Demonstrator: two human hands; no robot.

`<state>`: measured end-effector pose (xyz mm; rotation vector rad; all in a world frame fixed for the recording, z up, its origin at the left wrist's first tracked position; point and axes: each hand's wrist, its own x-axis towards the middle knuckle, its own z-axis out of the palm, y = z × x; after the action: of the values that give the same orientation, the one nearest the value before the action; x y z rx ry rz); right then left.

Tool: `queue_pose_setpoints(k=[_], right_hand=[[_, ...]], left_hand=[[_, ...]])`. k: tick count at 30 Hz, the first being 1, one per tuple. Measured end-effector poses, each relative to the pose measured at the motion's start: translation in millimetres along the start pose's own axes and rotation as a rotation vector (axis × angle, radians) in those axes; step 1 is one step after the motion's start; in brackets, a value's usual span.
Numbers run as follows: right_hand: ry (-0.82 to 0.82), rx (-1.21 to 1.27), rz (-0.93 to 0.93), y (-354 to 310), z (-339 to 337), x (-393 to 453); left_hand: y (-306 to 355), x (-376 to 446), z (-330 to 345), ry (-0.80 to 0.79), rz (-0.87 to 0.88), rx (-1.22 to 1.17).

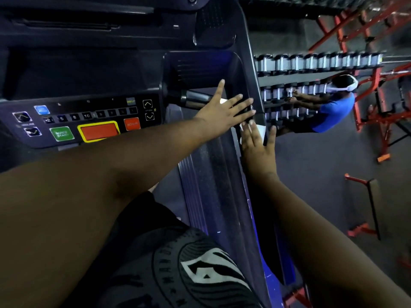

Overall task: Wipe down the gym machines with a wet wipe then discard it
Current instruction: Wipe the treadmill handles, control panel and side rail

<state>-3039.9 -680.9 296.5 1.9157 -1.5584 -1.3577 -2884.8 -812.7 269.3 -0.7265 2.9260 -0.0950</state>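
While the person is leaning over the treadmill point(209, 165), both hands are lying flat at its right side rail point(255, 101). The right hand point(259, 150) is pressing a white wipe point(262, 131) against the rail's outer edge, fingers straight and close together, thumb spread to the side; the wipe is peeking out between the fingers and thumb. A second sliver of white point(223, 101) is showing under the left hand point(224, 112), whose fingers are fanned wide across the rail top; I cannot tell whether it is the same wipe. The rail's long axis is running away from the person toward the cup tray point(200, 65), so I judge the wiping stroke should be going along that line, with the right hand nearer the wipe. The metal grip bar point(195, 98) is jutting out just beside the left thumb and may be getting in the way. The button panel point(84, 121) is sitting to the left. Beyond, another person point(331, 107) is working at a dumbbell rack point(311, 63).
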Motion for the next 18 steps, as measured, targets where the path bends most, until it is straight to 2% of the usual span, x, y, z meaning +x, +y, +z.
queue_pose_setpoints(k=[3,5,10,13,15,18], right_hand=[[-0.029,-0.072,-0.201,-15,8,-14],[-0.029,-0.093,-0.256,-13,5,-10],[0.058,0.046,-0.117,11,-4,20],[0.088,0.115,-0.132,10,4,1],[0.042,0.042,-0.272,-4,16,-30],[-0.114,-0.131,-0.442,-18,30,-71]], left_hand=[[-1,3,-3,-0.037,-0.012,-0.05],[-1,4,-4,-0.037,-0.027,-0.048],[4,7,-4,-0.035,-0.076,-0.092],[4,7,-8,-0.044,-0.088,-0.115],[3,7,-9,-0.05,-0.071,-0.108],[5,4,-8,-0.026,-0.066,-0.097]])
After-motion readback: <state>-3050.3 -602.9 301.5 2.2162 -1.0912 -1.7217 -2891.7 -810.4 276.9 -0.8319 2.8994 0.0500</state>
